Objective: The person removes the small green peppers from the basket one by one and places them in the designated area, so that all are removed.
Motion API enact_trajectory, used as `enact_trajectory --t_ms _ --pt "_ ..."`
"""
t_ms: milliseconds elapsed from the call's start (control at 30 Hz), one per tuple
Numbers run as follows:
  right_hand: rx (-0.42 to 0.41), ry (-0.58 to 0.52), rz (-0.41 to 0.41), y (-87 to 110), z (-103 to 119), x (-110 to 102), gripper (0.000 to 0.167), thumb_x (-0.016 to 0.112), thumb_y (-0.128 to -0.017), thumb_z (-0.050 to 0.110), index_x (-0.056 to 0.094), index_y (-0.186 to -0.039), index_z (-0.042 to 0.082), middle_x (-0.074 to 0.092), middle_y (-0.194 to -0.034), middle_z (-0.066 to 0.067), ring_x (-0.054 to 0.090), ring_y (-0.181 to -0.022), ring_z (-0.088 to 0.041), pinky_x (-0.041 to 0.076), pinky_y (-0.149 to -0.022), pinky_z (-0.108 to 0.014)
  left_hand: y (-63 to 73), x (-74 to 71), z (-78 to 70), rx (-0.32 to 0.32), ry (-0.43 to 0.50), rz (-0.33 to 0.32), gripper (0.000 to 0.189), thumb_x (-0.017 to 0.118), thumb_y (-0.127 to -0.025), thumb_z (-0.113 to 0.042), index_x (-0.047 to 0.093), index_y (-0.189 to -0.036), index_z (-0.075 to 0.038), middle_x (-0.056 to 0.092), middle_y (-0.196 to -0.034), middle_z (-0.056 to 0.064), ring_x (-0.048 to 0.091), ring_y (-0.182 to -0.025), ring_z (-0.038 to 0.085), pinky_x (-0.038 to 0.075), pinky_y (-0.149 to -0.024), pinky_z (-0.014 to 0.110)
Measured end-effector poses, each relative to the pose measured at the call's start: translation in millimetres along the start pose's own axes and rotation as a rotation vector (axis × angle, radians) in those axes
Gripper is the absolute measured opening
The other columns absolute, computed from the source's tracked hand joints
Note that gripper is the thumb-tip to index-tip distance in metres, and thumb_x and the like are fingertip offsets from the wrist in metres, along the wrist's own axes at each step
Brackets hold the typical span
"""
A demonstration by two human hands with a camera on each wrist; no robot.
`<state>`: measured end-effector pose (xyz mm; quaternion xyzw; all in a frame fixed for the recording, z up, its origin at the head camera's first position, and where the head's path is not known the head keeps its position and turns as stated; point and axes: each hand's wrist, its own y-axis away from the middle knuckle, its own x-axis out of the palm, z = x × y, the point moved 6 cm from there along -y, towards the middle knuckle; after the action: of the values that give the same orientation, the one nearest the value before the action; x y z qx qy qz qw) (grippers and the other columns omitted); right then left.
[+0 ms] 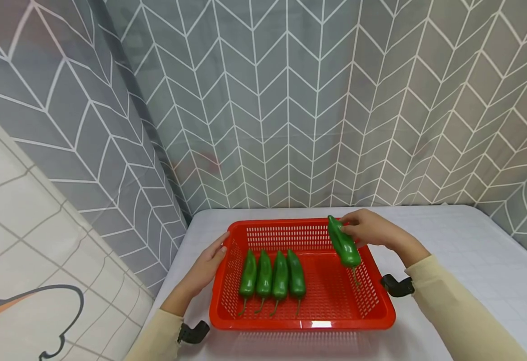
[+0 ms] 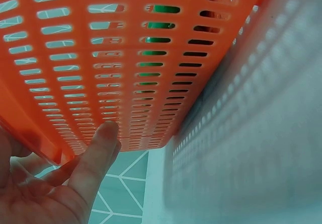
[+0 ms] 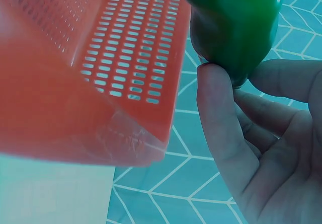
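With 12 o'clock toward the curtain (image 1: 286, 125) and the dial centred on the red basket (image 1: 268, 324), you had both hands at work, well apart on opposite sides. Your left hand (image 1: 206, 265) lay at 9 to 10 o'clock, its fingers fairly straight along the outside of the wall; it looked like a light brace, a touch to steady the basket on the white table (image 1: 448, 260), though I could not tell how hard you pressed. Your right hand (image 1: 371, 228), at 2 o'clock, pinched the held pepper (image 1: 344, 246) between thumb and fingers near its narrow end. That pepper hung over the basket's 2 o'clock corner, tip toward 11, stem toward 5. Gripping by the tip probably left the stem end free and kept your knuckles off the mesh. Inside, four green peppers (image 1: 280, 278) lay side by side in the 9 o'clock half, tips toward 12, stems toward 6; laid parallel, they sat close without crossing, which likely saved room. The basket floor toward 3 and 4 o'clock showed bare red mesh. The held pepper's slant roughly matched the row's direction, so you would have needed little turning to align it.
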<state>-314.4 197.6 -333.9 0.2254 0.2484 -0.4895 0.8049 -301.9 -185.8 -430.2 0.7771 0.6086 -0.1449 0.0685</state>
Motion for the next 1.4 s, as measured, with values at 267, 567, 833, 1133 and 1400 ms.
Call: enact_trajectory --t_ms 267,567,833,1133,1400 --pt "0.011 0.011 -0.020 6.7 -5.8 -6.9 0.038 0.056 -0.102 0.009 0.056 -0.129 -0.018 0.068 -0.103 -0.018 0.072 -0.083 -0.022 0.063 -0.071 -0.039 0.8 0.4 2.0 -0.004 0.002 -0.006 0.052 0.042 -0.111 -0.018 0.030 -0.161 -0.011 0.052 -0.147 0.019 0.063 -0.120 0.030 0.053 -0.097 0.038" --pt "0.011 0.017 -0.034 18.2 -11.6 -13.7 0.040 0.054 -0.103 0.009 0.053 -0.131 -0.019 0.068 -0.098 -0.014 0.072 -0.084 -0.024 0.063 -0.072 -0.040 0.9 1.7 4.8 -0.002 0.013 0.002 0.053 0.042 -0.111 -0.020 0.029 -0.161 -0.012 0.051 -0.148 0.020 0.062 -0.121 0.031 0.054 -0.096 0.037" --pt "0.024 0.033 -0.048 26.8 -15.7 -20.7 0.040 0.054 -0.103 0.009 0.053 -0.130 -0.020 0.070 -0.097 -0.013 0.073 -0.086 -0.027 0.063 -0.073 -0.043 1.7 -0.4 5.2 -0.003 0.007 0.004 0.053 0.042 -0.111 -0.021 0.029 -0.161 -0.011 0.046 -0.152 0.019 0.057 -0.128 0.033 0.049 -0.102 0.042" --pt "0.048 0.042 -0.063 29.8 -25.8 -27.3 0.041 0.053 -0.104 0.010 0.052 -0.132 -0.020 0.069 -0.097 -0.011 0.072 -0.086 -0.026 0.063 -0.073 -0.043 1.6 -3.2 4.4 -0.005 0.003 -0.002 0.053 0.043 -0.110 -0.021 0.030 -0.161 -0.011 0.046 -0.153 0.020 0.057 -0.127 0.033 0.051 -0.100 0.039" --pt "0.080 0.022 -0.071 36.4 -38.2 -29.2 0.043 0.051 -0.105 0.010 0.047 -0.136 -0.021 0.069 -0.106 -0.018 0.071 -0.089 -0.027 0.063 -0.075 -0.045 -1.1 -0.7 4.4 0.011 0.008 0.017 0.053 0.042 -0.111 -0.021 0.029 -0.161 -0.010 0.041 -0.157 0.019 0.052 -0.133 0.034 0.047 -0.105 0.040"
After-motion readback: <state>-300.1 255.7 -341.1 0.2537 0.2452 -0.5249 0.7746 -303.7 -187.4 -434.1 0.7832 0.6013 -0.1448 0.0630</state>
